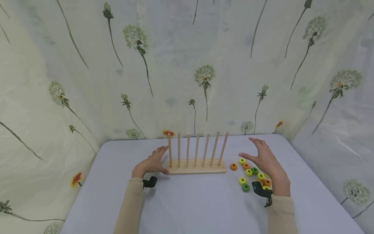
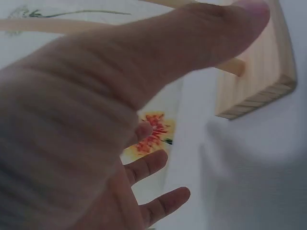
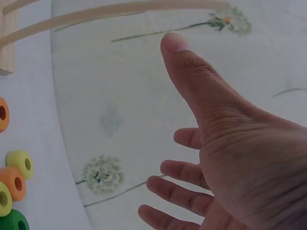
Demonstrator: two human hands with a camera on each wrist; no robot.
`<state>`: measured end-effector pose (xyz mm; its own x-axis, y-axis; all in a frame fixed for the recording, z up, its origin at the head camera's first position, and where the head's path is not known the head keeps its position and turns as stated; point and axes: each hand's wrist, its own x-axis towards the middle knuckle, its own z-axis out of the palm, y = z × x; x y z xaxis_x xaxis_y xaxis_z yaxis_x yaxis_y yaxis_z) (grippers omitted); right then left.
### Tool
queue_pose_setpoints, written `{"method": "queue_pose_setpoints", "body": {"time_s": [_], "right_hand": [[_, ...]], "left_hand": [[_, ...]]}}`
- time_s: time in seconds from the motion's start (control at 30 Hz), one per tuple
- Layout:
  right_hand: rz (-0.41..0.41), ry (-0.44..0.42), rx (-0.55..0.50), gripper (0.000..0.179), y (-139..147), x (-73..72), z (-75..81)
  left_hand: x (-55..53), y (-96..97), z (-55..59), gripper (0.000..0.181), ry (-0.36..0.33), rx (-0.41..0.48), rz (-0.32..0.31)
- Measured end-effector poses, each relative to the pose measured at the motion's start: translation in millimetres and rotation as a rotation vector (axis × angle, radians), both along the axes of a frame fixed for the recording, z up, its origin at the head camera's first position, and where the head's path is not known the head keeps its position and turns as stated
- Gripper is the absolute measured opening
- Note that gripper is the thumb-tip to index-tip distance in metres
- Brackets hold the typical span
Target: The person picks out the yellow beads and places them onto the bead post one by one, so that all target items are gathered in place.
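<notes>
A pale wooden rack with several upright pegs stands toward the back of the table. At its left end is my left hand, fingers spread, its thumb tip right at the base's front corner. The left wrist view shows that thumb overlapping the wooden base, with the other fingers apart from it. My right hand is held over the right side of the table, thumb and fingers wide apart and nothing between them. Loose orange, yellow and green beads with holes, such as a green bead, lie below and left of it.
The white table reaches back to a hanging cloth printed with dandelions. An orange bead lies closest to the rack's right end. Each wrist wears a black camera mount, and the right one partly covers some beads.
</notes>
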<state>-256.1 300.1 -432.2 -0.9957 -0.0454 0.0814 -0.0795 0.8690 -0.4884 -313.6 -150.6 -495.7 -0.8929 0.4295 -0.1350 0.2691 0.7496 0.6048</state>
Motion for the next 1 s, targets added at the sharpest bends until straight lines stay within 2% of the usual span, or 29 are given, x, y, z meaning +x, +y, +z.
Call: {"method": "queue_pose_setpoints", "body": {"time_s": [0.27, 0.6, 0.83, 1.0], "right_hand": [[-0.017, -0.065, -0.039, 0.092, 8, -5.9, -12.6], [-0.018, -0.144, -0.095, 0.054, 17, -19.4, -40.8], [-0.039, -0.227, -0.139, 0.056, 19, -28.8, -57.0], [-0.045, -0.245, -0.165, 0.056, 18, -33.9, -69.1]], "left_hand": [[-2.8, -0.4, -16.9, 0.105, -0.049, 0.015, -0.052], [-6.7, 5.4, -25.2, 0.088, -0.051, 0.037, -0.069], [-8.9, 5.7, -27.8, 0.078, -0.05, 0.054, -0.072], [-8.3, 5.3, -29.1, 0.074, -0.062, 0.071, -0.062]]}}
